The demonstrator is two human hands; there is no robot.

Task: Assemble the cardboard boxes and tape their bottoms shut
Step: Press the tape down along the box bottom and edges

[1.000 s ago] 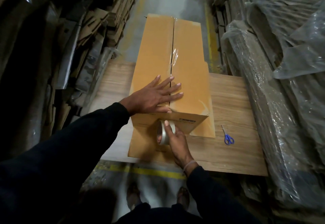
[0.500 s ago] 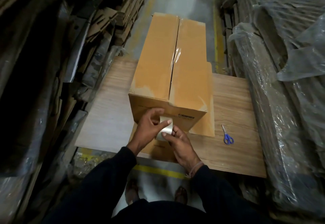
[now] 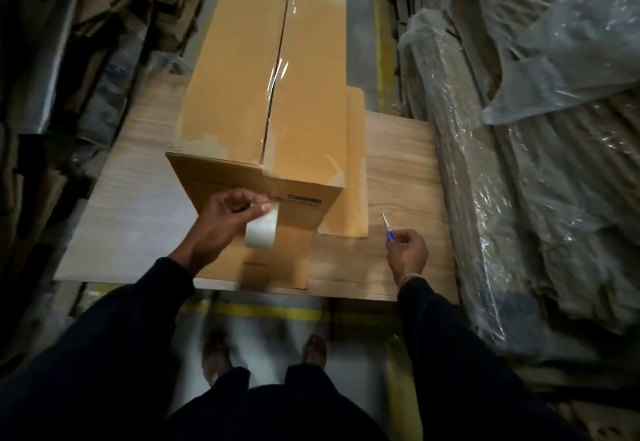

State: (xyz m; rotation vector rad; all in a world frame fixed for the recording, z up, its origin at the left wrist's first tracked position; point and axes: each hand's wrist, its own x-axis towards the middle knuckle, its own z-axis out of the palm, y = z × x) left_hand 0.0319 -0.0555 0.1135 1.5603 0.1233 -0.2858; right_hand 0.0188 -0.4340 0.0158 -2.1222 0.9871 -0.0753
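1. Tall brown cardboard box (image 3: 263, 94): stands on the pale wood-grain worktop (image 3: 401, 170), centre, closed flaps uppermost, with clear glossy tape running along the centre seam and over the near edge.
2. Roll of translucent whitish packing tape (image 3: 261, 231): held against the box's near face, low down.
3. Left hand (image 3: 225, 222): fingers curled, gripping the tape roll.
4. Right hand (image 3: 407, 255): near right of the box, fingers pinching the blue-handled scissors (image 3: 388, 229), blades pointing far.
5. Flat brown cardboard sheets (image 3: 273, 267): lying under and beside the box.
6. Plastic-wrapped cardboard bundles (image 3: 519, 163): stacked at right.
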